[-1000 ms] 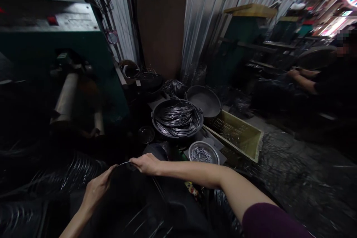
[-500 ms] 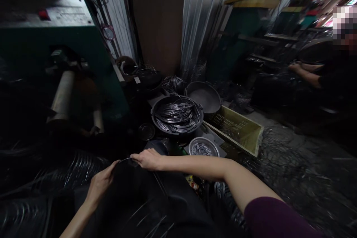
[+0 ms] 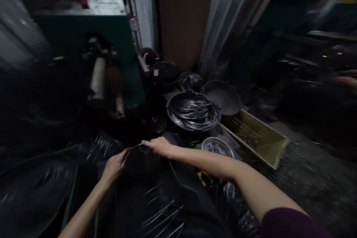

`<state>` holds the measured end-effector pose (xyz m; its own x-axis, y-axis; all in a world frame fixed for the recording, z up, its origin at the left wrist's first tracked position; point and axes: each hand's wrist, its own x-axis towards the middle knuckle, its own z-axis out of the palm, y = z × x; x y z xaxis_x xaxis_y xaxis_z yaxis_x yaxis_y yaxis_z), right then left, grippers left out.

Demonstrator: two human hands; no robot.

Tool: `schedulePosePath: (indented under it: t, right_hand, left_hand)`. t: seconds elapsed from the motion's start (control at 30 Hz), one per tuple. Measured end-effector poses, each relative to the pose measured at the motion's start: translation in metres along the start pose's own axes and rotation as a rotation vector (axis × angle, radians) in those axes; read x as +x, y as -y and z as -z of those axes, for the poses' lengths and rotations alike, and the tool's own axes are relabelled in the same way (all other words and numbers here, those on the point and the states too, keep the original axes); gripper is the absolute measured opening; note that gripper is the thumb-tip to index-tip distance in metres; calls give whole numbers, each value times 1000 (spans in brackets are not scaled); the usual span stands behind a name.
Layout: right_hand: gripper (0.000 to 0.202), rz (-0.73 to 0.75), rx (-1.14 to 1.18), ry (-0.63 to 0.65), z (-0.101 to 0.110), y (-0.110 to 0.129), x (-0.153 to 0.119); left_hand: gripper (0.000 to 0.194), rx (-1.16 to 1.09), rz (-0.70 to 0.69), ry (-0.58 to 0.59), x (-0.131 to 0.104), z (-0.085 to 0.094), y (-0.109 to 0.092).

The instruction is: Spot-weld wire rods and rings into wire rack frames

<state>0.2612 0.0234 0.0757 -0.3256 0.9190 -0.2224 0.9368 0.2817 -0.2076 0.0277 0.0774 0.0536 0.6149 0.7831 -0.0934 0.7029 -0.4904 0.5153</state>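
Head view: both bare hands are raised over a dark cloth (image 3: 134,193), close together, with a short wire (image 3: 136,145) spanning the gap. Left hand (image 3: 115,163): forearm rises from the bottom edge, slanting up and to the right; wrist nearly in line with the forearm; fingers pinched on the wire's left end. Right hand (image 3: 160,145): upper arm comes in from the lower right out of a purple sleeve (image 3: 290,223), elbow bent, forearm reaching leftward across the body; back of the hand turned upward, fingers pinched on the wire's right end, slightly higher than the left hand. Wire location: between the two sets of fingertips, above the cloth, tilted a little upward to the right. Exact thumb placement cannot be made out on either hand. Several loose wires (image 3: 164,217) lie on the cloth below. Beyond the right hand stands a basin (image 3: 192,129) filled with coiled wire (image 3: 195,108); nearer the right forearm, a small bowl (image 3: 205,145) of short metal pieces (image 3: 216,148), blurred. A yellowish crate (image 3: 275,158) sits to the right of both. Far left: green machine (image 3: 122,52). At the right edge, part of a co-worker's arm (image 3: 348,80) shows.
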Motion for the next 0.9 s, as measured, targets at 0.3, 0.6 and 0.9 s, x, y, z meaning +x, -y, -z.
schedulePosePath:
  t: [0.3, 0.6, 0.9]
  right_hand:
    - [41, -74, 1, -153, 45, 7, 29]
    - [41, -63, -89, -187, 70, 16, 58]
    - [42, -53, -133, -198, 80, 11, 79]
  left_hand:
    - [42, 207, 29, -123, 12, 59, -11]
    - [40, 161, -21, -157, 20, 92, -1]
    - [41, 199, 2, -186, 34, 105, 7]
